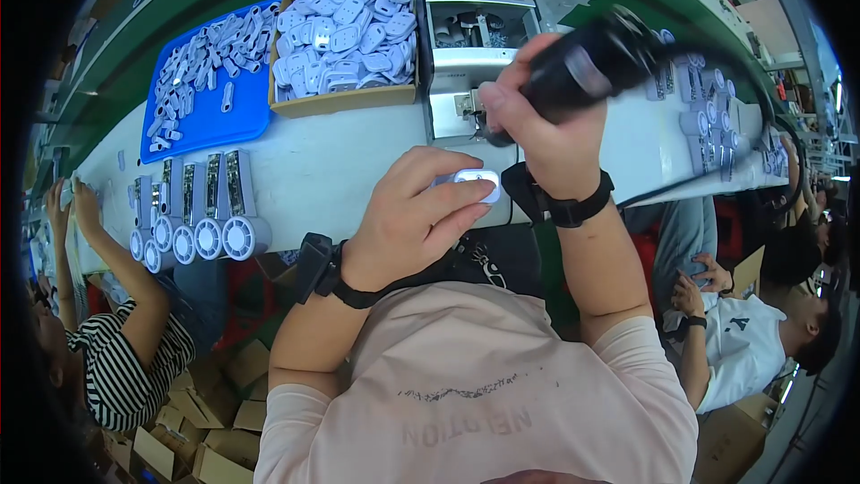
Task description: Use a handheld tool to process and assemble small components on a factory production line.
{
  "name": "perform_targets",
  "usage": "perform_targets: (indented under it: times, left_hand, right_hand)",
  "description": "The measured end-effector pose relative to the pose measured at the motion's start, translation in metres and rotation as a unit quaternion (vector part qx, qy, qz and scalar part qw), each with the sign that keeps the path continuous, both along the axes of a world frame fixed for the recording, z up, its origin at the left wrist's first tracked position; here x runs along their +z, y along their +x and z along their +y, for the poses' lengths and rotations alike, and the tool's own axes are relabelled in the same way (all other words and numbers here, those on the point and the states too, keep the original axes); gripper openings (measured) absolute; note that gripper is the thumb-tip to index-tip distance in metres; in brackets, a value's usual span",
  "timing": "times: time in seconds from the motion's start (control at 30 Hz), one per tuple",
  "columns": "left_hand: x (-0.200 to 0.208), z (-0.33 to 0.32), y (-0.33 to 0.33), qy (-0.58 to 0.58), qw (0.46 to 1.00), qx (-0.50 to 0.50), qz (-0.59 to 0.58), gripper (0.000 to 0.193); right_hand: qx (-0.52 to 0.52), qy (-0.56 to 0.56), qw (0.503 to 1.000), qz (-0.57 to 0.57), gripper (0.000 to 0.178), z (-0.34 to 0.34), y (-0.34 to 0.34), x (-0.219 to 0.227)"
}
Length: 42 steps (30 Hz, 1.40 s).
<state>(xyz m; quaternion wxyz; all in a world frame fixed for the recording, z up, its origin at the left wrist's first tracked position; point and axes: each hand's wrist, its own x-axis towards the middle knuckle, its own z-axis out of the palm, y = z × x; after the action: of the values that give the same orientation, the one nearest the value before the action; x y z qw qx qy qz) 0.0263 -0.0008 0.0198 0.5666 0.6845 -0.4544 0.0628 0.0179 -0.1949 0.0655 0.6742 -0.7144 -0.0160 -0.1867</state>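
Note:
In my right hand (554, 143) is a black electric screwdriver (582, 72), fingers wrapped round its body. Its lower end is at the front of a silver screw feeder (445, 81); whether the bit touches a screw there is hidden by my hand. The screwdriver's upper end is smeared by motion. My left hand (417, 206) pinches a small white plastic part (468, 175) over the near edge of the bench, with fingertips across its face. The part's underside is covered by my fingers.
Left of the feeder stands a cardboard box (349, 100) full of white plastic covers. Beside it, a blue tray (208, 125) carries small white pieces. Several white housings with round grilles (240, 235) line the bench's left edge; more housings (697, 125) lie right. A black cable (770, 94) loops rightward. People sit both sides.

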Motion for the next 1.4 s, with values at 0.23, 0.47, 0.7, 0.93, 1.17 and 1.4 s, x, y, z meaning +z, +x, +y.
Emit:
perform_targets:
  times: [0.23, 0.47, 0.7, 0.93, 1.17, 1.4]
  left_hand:
    - [-0.005, -0.002, -0.003, -0.013, 1.000, -0.006, 0.008, 0.030]
    - [0.000, -0.006, -0.005, -0.015, 0.997, 0.005, 0.069, 0.036]
    - [0.000, -0.005, -0.002, -0.014, 0.998, -0.005, 0.055, 0.037]
    - [-0.002, -0.008, -0.003, -0.011, 0.999, -0.013, 0.041, 0.034]
    - [0.003, -0.011, -0.008, -0.003, 0.998, -0.020, 0.053, 0.039]
    - [-0.008, 0.001, -0.020, -0.026, 0.994, -0.007, 0.110, 0.046]
  right_hand:
    - [-0.036, 0.091, 0.995, -0.034, 0.039, -0.010, -0.034, 0.017]
    - [0.146, 0.058, 0.966, -0.206, 0.043, -0.003, -0.040, 0.078]
    - [0.128, 0.031, 0.978, -0.164, 0.043, 0.007, -0.030, 0.061]
    - [0.142, -0.065, 0.979, -0.130, 0.045, 0.005, -0.034, 0.067]
    - [0.164, 0.024, 0.974, -0.153, 0.045, 0.007, -0.044, 0.061]
    - [0.082, 0.144, 0.978, -0.129, 0.046, -0.009, -0.015, 0.038]
